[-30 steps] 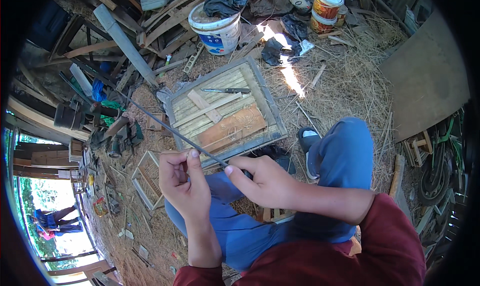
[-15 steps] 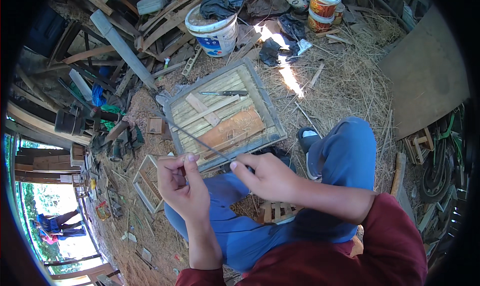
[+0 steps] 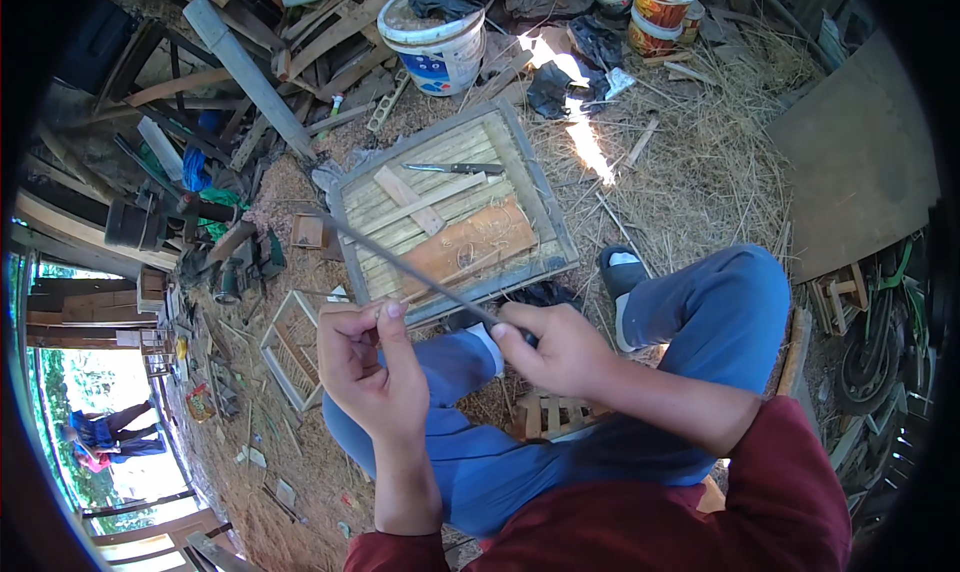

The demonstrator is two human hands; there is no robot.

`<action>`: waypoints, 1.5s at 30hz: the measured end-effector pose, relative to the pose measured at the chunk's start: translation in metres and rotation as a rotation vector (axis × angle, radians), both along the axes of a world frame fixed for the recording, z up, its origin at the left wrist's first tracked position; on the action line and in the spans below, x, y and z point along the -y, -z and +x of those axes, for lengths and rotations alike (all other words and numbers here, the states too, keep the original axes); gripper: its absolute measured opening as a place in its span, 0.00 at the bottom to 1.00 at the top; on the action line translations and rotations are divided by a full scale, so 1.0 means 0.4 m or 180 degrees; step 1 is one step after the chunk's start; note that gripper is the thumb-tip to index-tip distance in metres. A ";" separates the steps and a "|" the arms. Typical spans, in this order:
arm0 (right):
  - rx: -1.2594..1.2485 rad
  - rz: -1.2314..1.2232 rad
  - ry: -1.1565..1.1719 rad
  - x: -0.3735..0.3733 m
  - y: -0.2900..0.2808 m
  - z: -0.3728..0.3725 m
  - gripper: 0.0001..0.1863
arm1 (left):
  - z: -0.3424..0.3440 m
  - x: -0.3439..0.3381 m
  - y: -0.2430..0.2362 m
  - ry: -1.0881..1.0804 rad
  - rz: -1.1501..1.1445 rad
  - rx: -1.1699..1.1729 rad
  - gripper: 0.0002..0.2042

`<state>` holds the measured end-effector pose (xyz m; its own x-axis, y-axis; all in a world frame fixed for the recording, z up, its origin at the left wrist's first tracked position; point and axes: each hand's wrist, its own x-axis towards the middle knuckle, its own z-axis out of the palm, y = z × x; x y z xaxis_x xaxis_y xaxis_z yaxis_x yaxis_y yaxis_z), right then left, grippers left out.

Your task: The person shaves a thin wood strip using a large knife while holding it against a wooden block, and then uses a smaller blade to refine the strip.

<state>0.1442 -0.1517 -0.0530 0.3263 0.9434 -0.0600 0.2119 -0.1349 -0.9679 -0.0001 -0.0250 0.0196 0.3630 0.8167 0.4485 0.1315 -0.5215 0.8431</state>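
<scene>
My right hand (image 3: 560, 350) is closed round the dark handle of a long, thin grey metal tool (image 3: 420, 274), a file or a narrow blade. Its shaft slants up and left, passing just beyond my left hand (image 3: 372, 367). The left thumb and index finger are pinched together; what sits between them is too small to make out. Beyond both hands lies a framed slatted wooden panel (image 3: 355, 194). On it rest a knife (image 3: 470, 169), crossed wood strips (image 3: 420, 210) and a brown wooden piece with carved-looking marks (image 3: 470, 240).
A white bucket (image 3: 440, 62) with a black bag stands behind the panel. Stacked tubs (image 3: 660, 12) are at the far right, scrap timber (image 3: 250, 82) at the far left. A small slatted frame (image 3: 290, 352) lies left of my legs. Two people (image 3: 115, 437) are outside at left.
My right hand has drawn slightly to the right, and the tool's dark handle now shows. The left hand keeps its pinch. My right knee has moved outward to the right.
</scene>
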 end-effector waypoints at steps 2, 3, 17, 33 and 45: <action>-0.0049 -0.0734 0.0171 0.005 0.062 0.023 0.23 | 0.003 -0.007 -0.008 0.0058 0.0018 0.0036 0.08; -0.0044 -0.0711 0.0190 0.009 0.111 0.037 0.23 | 0.000 -0.013 -0.007 0.0034 0.0022 0.0030 0.08; -0.0026 -0.0756 0.0639 -0.014 0.159 0.028 0.24 | -0.015 -0.060 -0.001 0.0143 0.0107 0.0174 0.07; -0.0523 0.0222 0.0124 -0.051 -0.078 -0.009 0.20 | 0.022 -0.043 -0.010 0.0095 0.0173 0.0298 0.07; -0.0610 0.0481 -0.0075 -0.028 -0.140 -0.004 0.18 | 0.019 -0.023 -0.004 0.0074 0.0207 0.0200 0.07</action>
<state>0.1424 -0.1403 0.0030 0.3004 0.9535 0.0237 0.0239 0.0173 -0.9996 0.0075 -0.0158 0.0213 0.3510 0.7768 0.5228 0.0665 -0.5777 0.8136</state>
